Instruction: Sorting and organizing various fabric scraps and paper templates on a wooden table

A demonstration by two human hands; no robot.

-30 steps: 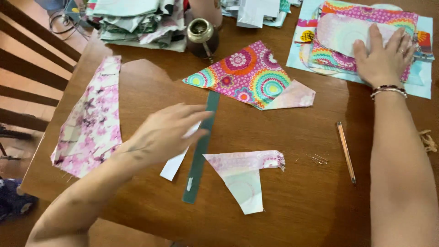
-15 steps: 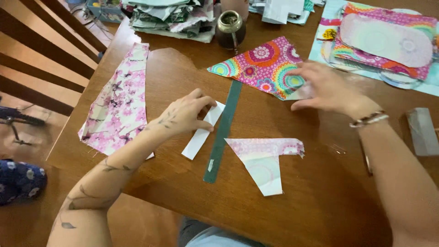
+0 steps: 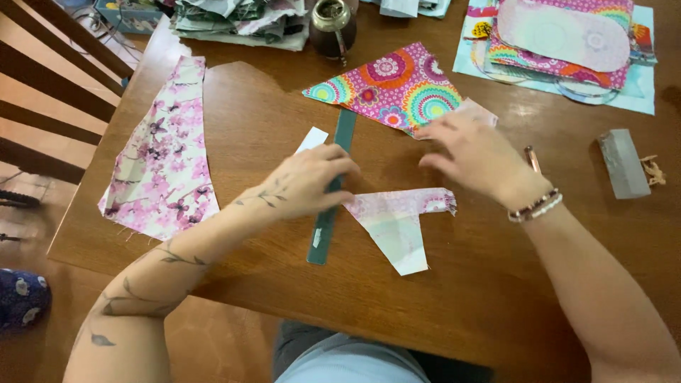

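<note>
My left hand [image 3: 306, 184] rests on a long green ruler [image 3: 325, 227] lying on the wooden table [image 3: 496, 284], fingers bent over its middle. A small white paper strip [image 3: 312, 138] pokes out just above that hand. My right hand [image 3: 477, 157] hovers over the lower corner of a colourful circle-patterned fabric triangle [image 3: 390, 89], fingers spread, holding nothing that I can see. Below the right hand lies a small pale cut fabric piece [image 3: 397, 223] with a pink patterned edge. A pencil [image 3: 530, 157] is partly hidden behind the right wrist.
A pink floral fabric piece [image 3: 164, 152] lies at the left. A metal-rimmed cup [image 3: 333, 28] and a fabric heap [image 3: 234, 18] sit at the back. Stacked patterned fabrics with an oval template [image 3: 560, 35] are at the back right. A translucent block [image 3: 623, 163] lies right. A wooden chair [image 3: 50, 85] stands left.
My right hand left the stacked fabrics at the back right and came down to the colourful triangle's corner. My left hand stayed on the ruler. The camera view shifted.
</note>
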